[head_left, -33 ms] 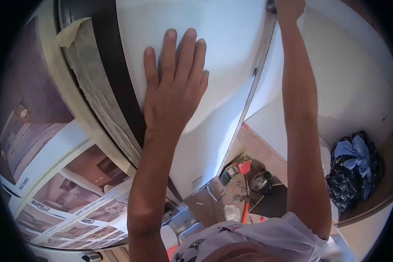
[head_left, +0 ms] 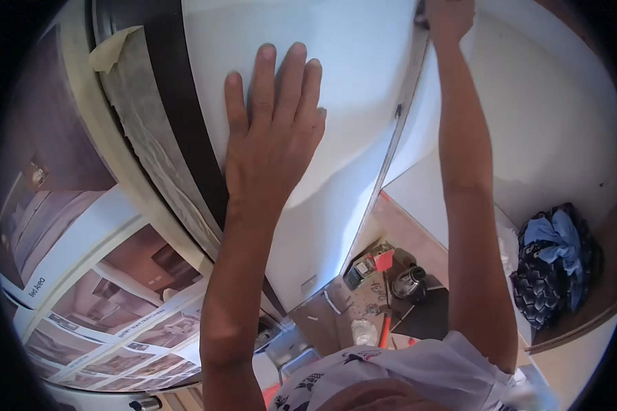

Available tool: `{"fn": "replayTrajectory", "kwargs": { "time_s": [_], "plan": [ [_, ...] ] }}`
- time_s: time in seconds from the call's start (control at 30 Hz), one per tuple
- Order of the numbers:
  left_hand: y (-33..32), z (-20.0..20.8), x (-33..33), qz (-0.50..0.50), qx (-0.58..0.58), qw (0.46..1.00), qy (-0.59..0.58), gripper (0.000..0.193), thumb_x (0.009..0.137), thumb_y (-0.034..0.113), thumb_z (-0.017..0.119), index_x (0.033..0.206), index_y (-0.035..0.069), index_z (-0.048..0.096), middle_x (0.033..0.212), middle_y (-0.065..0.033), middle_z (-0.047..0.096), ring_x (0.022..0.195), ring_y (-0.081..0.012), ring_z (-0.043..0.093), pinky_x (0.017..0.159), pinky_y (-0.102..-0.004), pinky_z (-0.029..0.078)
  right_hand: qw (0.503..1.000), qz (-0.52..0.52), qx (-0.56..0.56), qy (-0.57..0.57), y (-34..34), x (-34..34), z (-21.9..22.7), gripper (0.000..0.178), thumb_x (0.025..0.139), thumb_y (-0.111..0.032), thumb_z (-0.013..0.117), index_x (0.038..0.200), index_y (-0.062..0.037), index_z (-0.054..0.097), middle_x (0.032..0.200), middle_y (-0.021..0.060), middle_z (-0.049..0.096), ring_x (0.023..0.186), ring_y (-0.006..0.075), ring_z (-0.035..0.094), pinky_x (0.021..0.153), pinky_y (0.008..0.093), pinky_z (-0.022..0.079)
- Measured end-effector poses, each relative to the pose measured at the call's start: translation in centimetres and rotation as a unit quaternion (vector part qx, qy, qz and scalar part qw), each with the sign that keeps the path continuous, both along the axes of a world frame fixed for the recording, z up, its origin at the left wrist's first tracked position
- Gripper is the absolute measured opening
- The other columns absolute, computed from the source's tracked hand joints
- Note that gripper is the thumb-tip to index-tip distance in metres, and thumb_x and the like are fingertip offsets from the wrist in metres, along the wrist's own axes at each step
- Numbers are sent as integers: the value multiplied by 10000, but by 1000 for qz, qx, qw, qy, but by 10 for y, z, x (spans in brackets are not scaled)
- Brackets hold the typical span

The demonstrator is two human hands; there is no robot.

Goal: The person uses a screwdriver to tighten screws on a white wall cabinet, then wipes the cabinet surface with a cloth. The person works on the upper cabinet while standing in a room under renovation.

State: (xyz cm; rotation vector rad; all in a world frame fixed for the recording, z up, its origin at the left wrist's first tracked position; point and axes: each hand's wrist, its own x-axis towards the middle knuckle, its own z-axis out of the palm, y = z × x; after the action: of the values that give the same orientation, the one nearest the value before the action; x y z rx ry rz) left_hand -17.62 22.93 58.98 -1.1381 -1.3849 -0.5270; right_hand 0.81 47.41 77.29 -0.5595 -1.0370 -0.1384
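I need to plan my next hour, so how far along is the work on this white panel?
Done: the white panel stands upright against the wall. In hand: the left hand presses flat on its face, while the right hand reaches its top edge; whether it grips something there is unclear. Left: I cannot see any fixing finished, and tools and small parts still lie scattered on the floor.

Down on the floor I see a scatter of small tools, among them a round metal can. A dark patterned bundle of cloth lies right. Left, sheets of printed room pictures; above, possibly a taped roll.
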Motion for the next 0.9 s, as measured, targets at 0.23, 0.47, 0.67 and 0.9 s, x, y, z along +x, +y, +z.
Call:
{"fn": "replayTrajectory", "kwargs": {
  "time_s": [0.23,0.47,0.67,0.9],
  "plan": [
    [-4,-2,-2,2,5,1000,-2,583,857,497,651,1360,222,542,1523,-11,364,1456,-271,227,1176,-550,139,997,38,-54,-26,-34,-10,40,446,835,-369,677,975,48,603,735,184,678,538,313,662,646,405,550],
    [2,-1,-5,8,9,1000,2,618,844,511,667,1372,225,525,1537,-3,333,1472,-262,178,1182,-550,124,973,-100,-143,-150,-8,15,-117,693,825,-536,671,1095,74,483,935,266,651,837,471,631,818,493,504],
    [-2,0,0,15,-4,1000,-6,594,861,522,640,1372,240,527,1525,-6,352,1452,-265,231,1184,-544,128,983,-86,-109,-119,-12,11,-167,675,827,-490,689,1142,70,483,872,268,650,825,419,646,773,514,496],
    [-2,0,-2,14,28,999,4,559,888,518,603,1366,236,535,1512,-1,376,1427,-245,296,1192,-520,132,979,-168,48,-102,-13,1,-14,424,896,-332,638,1028,54,525,851,237,676,741,385,683,696,441,545]
  ]
}}
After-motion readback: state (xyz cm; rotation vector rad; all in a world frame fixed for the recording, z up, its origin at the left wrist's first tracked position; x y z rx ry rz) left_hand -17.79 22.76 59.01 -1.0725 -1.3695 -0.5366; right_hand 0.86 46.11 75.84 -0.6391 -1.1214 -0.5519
